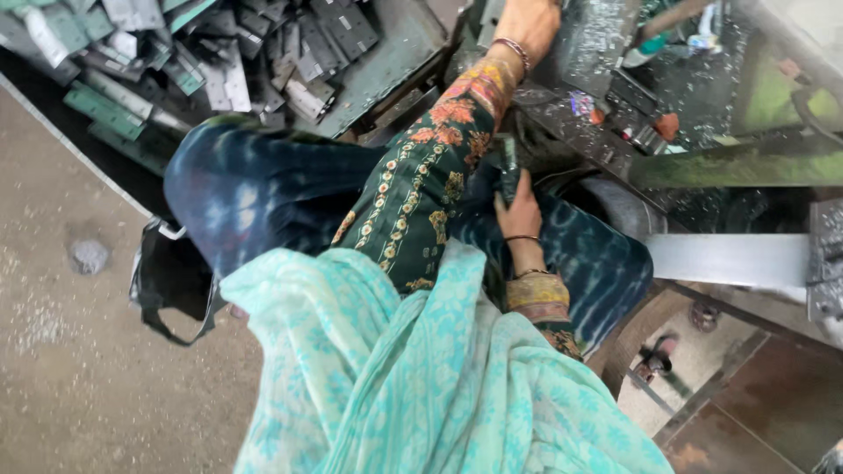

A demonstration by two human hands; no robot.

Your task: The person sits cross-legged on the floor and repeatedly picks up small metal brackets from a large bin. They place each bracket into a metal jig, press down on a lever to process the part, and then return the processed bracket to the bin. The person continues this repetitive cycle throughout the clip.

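Hands: right hand closed around a small stack of dark metal plates in the lap; left hand reaches up onto the machine bed, its grip impossible to tell. Plates: flat, rigid, thin stamped steel, probably heavy for their size, oily and sharp-edged; best pinched across the long edges. Left of the machine bed, a heap of similar grey and green plates. Below it, a soft turquoise scarf over tie-dyed cloth.
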